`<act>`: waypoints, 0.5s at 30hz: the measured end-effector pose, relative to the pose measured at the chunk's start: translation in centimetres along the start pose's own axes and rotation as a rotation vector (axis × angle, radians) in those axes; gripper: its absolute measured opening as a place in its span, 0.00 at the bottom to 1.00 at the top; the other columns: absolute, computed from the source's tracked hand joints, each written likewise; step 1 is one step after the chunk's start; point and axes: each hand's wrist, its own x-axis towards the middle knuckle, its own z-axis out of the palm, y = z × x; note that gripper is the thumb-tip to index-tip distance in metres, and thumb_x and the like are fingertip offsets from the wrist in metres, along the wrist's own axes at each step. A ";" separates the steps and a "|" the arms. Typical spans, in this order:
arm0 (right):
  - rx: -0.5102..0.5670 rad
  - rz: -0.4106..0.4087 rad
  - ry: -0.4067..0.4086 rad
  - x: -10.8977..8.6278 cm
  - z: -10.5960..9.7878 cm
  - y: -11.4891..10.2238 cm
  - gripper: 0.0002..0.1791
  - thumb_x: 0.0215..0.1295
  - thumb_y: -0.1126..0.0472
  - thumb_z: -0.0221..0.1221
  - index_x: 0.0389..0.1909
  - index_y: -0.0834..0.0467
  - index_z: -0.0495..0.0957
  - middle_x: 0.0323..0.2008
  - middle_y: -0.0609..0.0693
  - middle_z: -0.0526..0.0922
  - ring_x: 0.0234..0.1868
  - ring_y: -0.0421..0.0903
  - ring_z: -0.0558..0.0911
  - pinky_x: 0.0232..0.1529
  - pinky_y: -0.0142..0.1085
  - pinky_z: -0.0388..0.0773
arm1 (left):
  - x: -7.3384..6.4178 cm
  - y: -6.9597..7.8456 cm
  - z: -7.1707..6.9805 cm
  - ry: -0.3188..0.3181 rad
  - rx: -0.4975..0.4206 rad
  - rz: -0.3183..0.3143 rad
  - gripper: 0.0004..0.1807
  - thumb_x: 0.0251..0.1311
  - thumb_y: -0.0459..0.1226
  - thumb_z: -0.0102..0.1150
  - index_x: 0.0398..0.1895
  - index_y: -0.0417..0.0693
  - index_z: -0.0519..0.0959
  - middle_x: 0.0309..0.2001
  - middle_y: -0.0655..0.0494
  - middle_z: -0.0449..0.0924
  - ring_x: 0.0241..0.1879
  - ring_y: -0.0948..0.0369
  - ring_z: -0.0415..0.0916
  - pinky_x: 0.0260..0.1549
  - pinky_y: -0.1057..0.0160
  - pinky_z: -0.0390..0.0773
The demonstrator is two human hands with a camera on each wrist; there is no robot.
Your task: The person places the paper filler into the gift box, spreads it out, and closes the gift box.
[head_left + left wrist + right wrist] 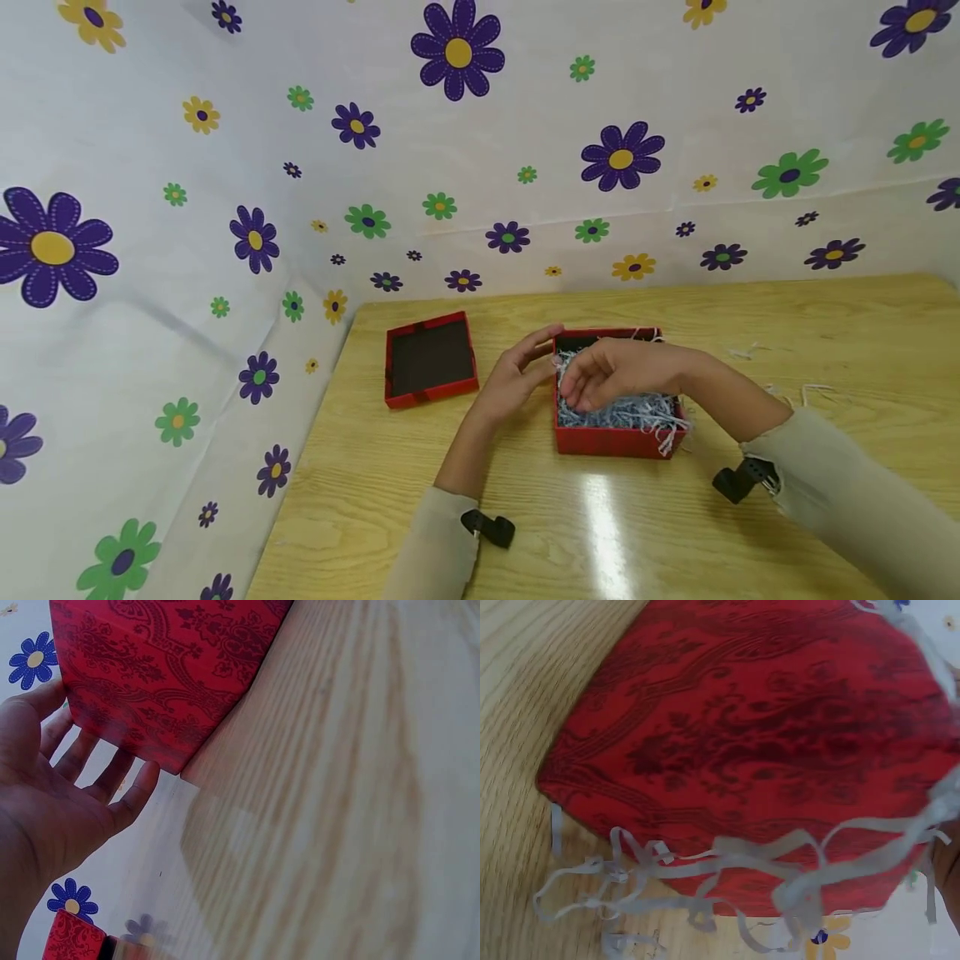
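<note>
A red patterned box (pixel 615 442) stands on the table, filled with pale shredded paper (pixel 633 412). My left hand (pixel 513 383) rests its spread fingertips against the box's left side; in the left wrist view these fingers (pixel 139 795) touch an edge of the red box (pixel 165 667). Over the paper hovers my right hand (pixel 618 371), its fingers loosely bent downward with nothing visible between them. The right wrist view shows the box's patterned wall (pixel 742 750) with loose paper strips (pixel 802 870) trailing over it; the right hand is barely visible there.
A red lid (pixel 431 358) with a dark inside lies left of the box. Loose paper strips (pixel 750 350) are scattered on the wooden table (pixel 360 500) to the right. A flower-printed white sheet (pixel 480 167) hangs behind and along the left side.
</note>
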 end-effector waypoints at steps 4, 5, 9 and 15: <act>-0.071 0.092 0.088 0.9 -0.1 0.7 0.17 0.69 0.70 0.67 0.56 0.70 0.80 0.49 0.60 0.86 0.51 0.54 0.86 0.55 0.42 0.86 | -0.1 0.0 0.1 -0.001 0.008 -0.016 0.28 0.79 0.38 0.57 0.80 0.54 0.69 0.77 0.60 0.68 0.76 0.50 0.66 0.68 0.52 0.76; -0.089 0.105 0.101 1.1 -0.1 0.9 0.17 0.69 0.69 0.67 0.56 0.69 0.80 0.49 0.60 0.86 0.51 0.54 0.86 0.56 0.42 0.86 | -0.1 0.1 0.1 -0.001 0.009 -0.022 0.28 0.79 0.39 0.57 0.80 0.54 0.69 0.77 0.61 0.68 0.76 0.50 0.66 0.68 0.52 0.76; -0.144 0.119 0.142 1.5 -0.1 1.0 0.17 0.69 0.67 0.68 0.55 0.69 0.81 0.47 0.58 0.87 0.49 0.52 0.86 0.55 0.44 0.85 | -0.1 0.2 0.0 -0.003 0.012 -0.027 0.29 0.79 0.41 0.57 0.80 0.55 0.68 0.78 0.62 0.67 0.76 0.50 0.65 0.67 0.51 0.76; -0.147 0.059 0.155 0.6 -0.4 0.0 0.16 0.71 0.67 0.66 0.56 0.68 0.81 0.49 0.60 0.86 0.50 0.53 0.85 0.55 0.40 0.85 | -0.1 0.3 0.0 0.007 0.000 -0.034 0.29 0.79 0.41 0.58 0.80 0.56 0.69 0.77 0.63 0.68 0.76 0.51 0.65 0.67 0.51 0.77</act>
